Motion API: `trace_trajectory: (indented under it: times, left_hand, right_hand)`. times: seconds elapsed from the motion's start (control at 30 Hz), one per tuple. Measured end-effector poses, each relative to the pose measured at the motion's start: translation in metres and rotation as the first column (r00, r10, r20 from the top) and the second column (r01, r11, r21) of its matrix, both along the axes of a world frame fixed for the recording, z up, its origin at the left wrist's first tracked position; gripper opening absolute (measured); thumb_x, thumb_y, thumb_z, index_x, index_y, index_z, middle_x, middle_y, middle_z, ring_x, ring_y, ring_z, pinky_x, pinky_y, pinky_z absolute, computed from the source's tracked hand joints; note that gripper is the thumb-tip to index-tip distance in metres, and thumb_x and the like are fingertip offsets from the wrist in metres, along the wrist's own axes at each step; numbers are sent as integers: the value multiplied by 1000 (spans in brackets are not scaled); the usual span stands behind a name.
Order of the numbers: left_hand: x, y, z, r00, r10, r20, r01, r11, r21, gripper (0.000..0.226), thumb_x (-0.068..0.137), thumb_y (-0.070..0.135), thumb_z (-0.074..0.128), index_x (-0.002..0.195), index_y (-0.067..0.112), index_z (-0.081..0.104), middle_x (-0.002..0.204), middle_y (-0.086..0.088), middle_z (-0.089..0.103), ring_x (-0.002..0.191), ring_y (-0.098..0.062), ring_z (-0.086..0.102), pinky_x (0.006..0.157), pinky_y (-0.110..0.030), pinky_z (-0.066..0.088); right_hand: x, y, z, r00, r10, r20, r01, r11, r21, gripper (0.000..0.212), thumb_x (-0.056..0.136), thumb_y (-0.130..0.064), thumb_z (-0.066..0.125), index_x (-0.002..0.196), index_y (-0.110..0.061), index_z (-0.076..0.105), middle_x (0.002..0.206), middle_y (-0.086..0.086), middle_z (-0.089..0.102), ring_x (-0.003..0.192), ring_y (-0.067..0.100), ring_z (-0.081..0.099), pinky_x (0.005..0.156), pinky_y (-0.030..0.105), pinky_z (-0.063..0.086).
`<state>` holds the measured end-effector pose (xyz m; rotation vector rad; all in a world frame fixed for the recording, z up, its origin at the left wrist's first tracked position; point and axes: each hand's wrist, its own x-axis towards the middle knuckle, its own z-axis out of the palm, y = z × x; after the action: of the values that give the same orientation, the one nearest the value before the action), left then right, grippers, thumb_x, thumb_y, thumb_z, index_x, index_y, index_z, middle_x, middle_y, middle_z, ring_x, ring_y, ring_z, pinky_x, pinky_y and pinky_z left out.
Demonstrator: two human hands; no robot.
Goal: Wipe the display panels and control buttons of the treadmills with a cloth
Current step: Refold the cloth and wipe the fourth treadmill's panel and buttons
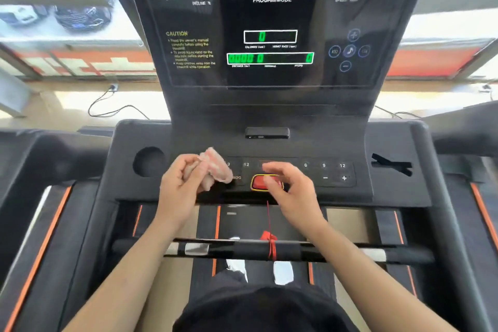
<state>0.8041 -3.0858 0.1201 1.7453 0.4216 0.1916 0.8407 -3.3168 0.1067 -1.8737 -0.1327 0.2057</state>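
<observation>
A black treadmill console fills the view, its upright display panel [269, 21] lit with green and red digits. Below it runs the strip of control buttons [323, 171] with a red stop button [262, 182] in the middle. My left hand [180, 183] grips a crumpled pink cloth [215, 167] over the left end of the button strip, covering some buttons. My right hand [291, 191] hovers with loosely spread fingers over the red stop button and holds nothing.
A round cup holder [148, 162] sits left of the buttons and a slot [390, 164] to the right. A red safety cord [269, 224] hangs from the stop button to the front handlebar [296, 250]. Neighbouring treadmills flank both sides; cables lie on the floor beyond.
</observation>
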Motion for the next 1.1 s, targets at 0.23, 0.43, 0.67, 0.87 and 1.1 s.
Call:
trace_trajectory:
  times: [0.23,0.43,0.67,0.87,1.1]
  left_hand:
    - [45,-67,5,999,27,-44,-7,916,401,12,99,26,65,101,19,56,118,10,65,96,-4,62,83,-26,46]
    - [50,-116,-38,951,-170,-259,302,695,652,65,104,28,56,161,25,24,92,15,58,86,-6,56,80,-32,49]
    - [35,-190,-42,930,-293,-220,361,633,685,64,105,26,49,163,24,20,112,7,67,100,-17,65,77,-34,49]
    - [31,-254,-36,782,-565,-263,613,621,489,12,104,22,52,115,18,48,100,-6,69,100,-36,66,77,-42,45]
    - [-37,-219,-26,905,-409,-121,426,873,237,14,102,20,59,92,24,49,70,15,67,70,-10,67,69,-29,50]
  right_hand:
    - [18,-112,-35,922,-166,350,310,858,-411,25,88,-11,74,113,-16,72,122,0,68,116,32,56,98,28,37]
    - [2,-177,-62,963,-140,230,259,716,-648,66,90,-39,68,146,-9,52,158,12,45,148,35,35,117,51,31]
    - [-15,-194,-76,984,-35,173,141,748,-649,79,91,-40,65,154,-3,37,161,14,39,154,35,26,124,51,25]
    - [-33,-193,-72,979,-107,174,185,827,-532,72,84,-15,77,148,-1,46,150,15,53,146,36,40,121,45,29]
    - [-71,-168,-39,972,-55,228,127,942,-311,61,84,-14,79,140,-13,56,132,0,59,122,15,54,104,31,42]
